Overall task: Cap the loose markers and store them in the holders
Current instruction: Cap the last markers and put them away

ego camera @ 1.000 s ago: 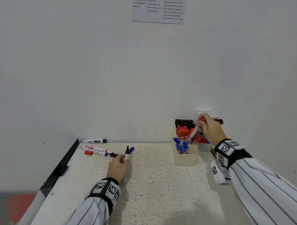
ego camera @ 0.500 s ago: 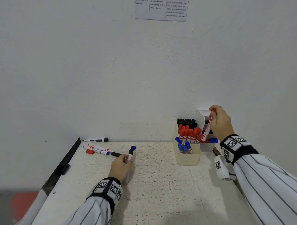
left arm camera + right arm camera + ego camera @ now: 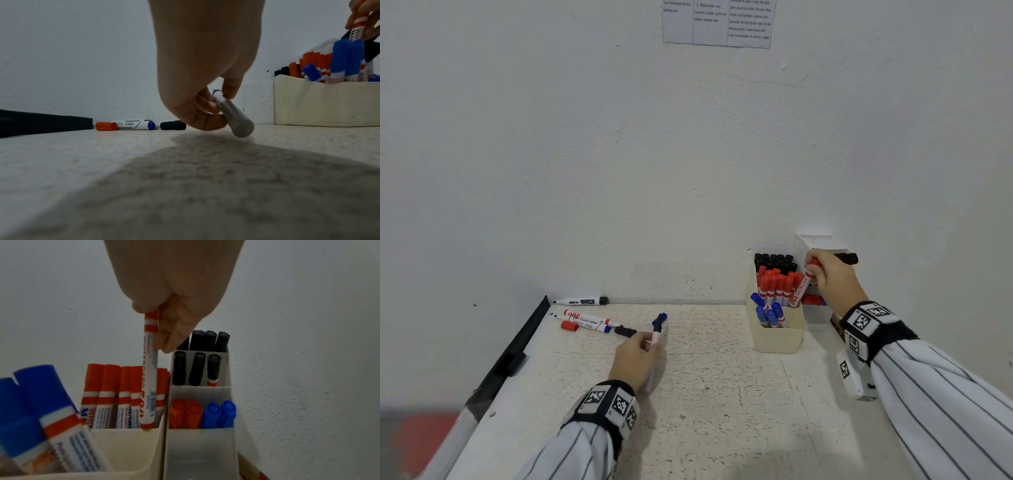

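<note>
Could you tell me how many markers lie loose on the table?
3: black marker against the wall, red marker and blue marker side by side before it.

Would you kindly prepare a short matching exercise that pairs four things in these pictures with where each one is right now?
Things
1. red whiteboard marker
2. blue-capped marker
3. loose red cap
4. slim black marker

Places
A. lying on the table against the wall
B. held in the left hand, low over the table
C. lying on the table beside the uncapped markers
D. held by its top end in the right hand, lower end at the cream holder

Pairs: 1-D, 2-B, 3-C, 4-A
</note>
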